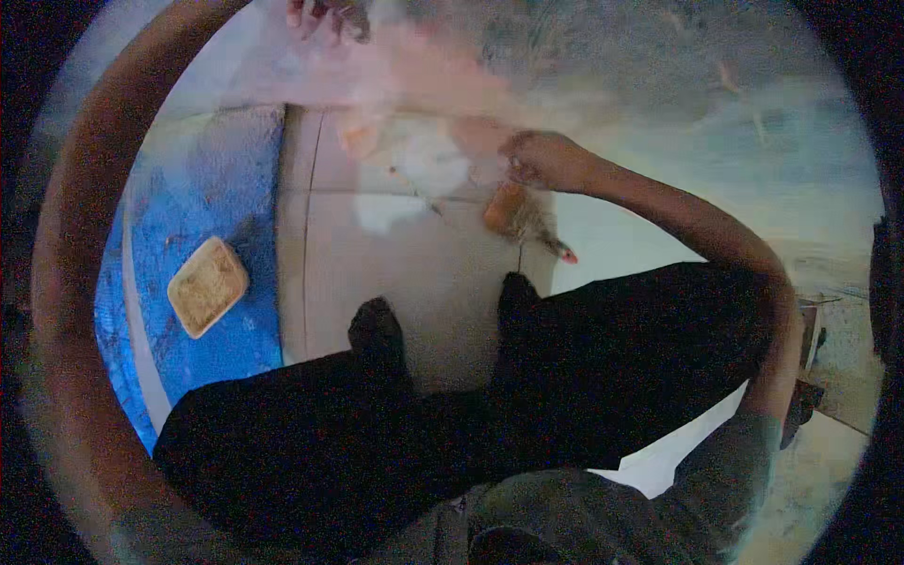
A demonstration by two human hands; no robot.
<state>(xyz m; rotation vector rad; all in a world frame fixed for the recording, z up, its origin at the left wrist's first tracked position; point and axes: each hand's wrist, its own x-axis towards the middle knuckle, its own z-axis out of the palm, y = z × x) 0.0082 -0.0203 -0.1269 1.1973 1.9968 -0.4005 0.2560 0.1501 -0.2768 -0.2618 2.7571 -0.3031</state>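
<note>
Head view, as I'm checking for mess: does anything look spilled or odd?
Possibly: a ragged white patch shows left of the right hand, but blur hides whether it's spilled. The pale tray looks brown-smudged inside, perhaps dirty.

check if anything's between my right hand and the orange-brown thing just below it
Nothing visible: the right hand is right by the orange-brown thing, though blur hides whether they touch. The blue sheet lies off to the left, out of the way.
</note>
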